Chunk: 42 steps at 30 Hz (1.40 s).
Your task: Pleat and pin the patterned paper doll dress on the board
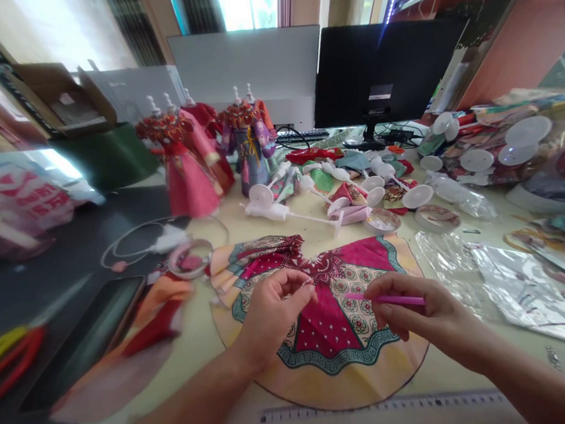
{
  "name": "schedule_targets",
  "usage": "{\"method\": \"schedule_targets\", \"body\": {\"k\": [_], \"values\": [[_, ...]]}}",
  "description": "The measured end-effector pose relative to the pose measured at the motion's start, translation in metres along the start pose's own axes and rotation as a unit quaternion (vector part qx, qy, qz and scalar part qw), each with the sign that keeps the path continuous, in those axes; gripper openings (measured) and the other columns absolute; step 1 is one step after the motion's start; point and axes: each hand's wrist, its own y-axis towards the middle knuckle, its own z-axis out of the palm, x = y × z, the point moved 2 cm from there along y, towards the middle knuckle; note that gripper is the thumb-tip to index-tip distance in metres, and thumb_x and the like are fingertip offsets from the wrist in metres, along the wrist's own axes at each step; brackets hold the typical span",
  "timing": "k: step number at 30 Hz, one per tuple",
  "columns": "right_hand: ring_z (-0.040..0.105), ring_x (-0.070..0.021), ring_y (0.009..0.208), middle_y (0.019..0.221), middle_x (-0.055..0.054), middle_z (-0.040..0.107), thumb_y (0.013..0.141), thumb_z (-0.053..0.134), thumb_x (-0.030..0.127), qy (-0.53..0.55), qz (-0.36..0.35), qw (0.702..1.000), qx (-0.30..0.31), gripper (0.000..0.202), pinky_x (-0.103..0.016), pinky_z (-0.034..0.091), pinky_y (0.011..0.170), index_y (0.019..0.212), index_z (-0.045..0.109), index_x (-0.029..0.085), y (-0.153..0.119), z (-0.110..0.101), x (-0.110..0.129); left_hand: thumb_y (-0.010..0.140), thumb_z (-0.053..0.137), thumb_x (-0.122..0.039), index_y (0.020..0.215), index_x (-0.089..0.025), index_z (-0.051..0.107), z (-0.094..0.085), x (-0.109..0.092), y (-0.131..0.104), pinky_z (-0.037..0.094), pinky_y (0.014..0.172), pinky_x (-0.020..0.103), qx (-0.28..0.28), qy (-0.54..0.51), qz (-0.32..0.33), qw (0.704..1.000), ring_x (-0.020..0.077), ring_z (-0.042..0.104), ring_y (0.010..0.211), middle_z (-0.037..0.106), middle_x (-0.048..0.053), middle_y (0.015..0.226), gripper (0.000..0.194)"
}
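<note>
A round, patterned doll skirt point(323, 321) in crimson, cream and teal lies spread on the table, its upper edge gathered. Above its left part, my left hand point(281, 305) is closed in a pinch; a tiny pale speck shows at the fingertips, too small to name. Over the skirt's right side, my right hand point(416, 306) grips a slim pink pen-like tool point(401, 300) with its thin tip pointing left, toward my left hand. A gap separates the two hands.
A ruler point(381, 405) lies along the front edge. Scissors point(11, 358), a phone point(85, 344) and orange-red fabric point(149, 331) are at left. Dressed doll stands point(186, 174), white stands point(272, 211) and tape rolls point(437, 218) sit behind, plastic bags point(530, 288) at right.
</note>
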Motion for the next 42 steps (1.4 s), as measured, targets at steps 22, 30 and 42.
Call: {"method": "schedule_targets", "body": {"k": [22, 30, 42], "values": [[0.045, -0.0083, 0.049, 0.06, 0.002, 0.048, 0.086, 0.049, 0.032, -0.074, -0.142, 0.982, -0.1, 0.019, -0.02, 0.041, 0.042, 0.082, 0.062, 0.019, 0.003, 0.004, -0.004, 0.081, 0.055, -0.026, 0.089, -0.016, 0.056, 0.006, -0.001, -0.005, 0.048, 0.058, 0.022, 0.091, 0.016, -0.02, 0.995, 0.0117, 0.06, 0.064, 0.065, 0.002, 0.071, 0.013], [0.051, -0.0117, 0.065, 0.073, 0.0, 0.054, 0.089, 0.045, 0.025, -0.212, -0.183, 0.954, -0.11, 0.009, -0.025, 0.041, 0.055, 0.085, 0.052, 0.021, -0.003, 0.009, -0.006, 0.086, 0.043, -0.014, 0.089, -0.019, 0.062, 0.01, 0.002, -0.016, 0.047, 0.064, 0.027, 0.174, 0.368, 0.225, 0.885, 0.0138, 0.059, 0.068, 0.065, 0.001, 0.075, 0.019], [0.049, -0.0121, 0.062, 0.072, 0.0, 0.053, 0.089, 0.042, 0.019, -0.249, -0.233, 0.937, -0.077, 0.007, -0.026, 0.039, 0.056, 0.088, 0.049, 0.019, -0.003, 0.012, -0.007, 0.086, 0.039, -0.005, 0.09, -0.011, 0.059, 0.017, 0.008, -0.025, 0.05, 0.068, 0.035, 0.185, 0.531, 0.459, 0.688, 0.0213, 0.06, 0.083, 0.066, 0.012, 0.087, 0.021]]}}
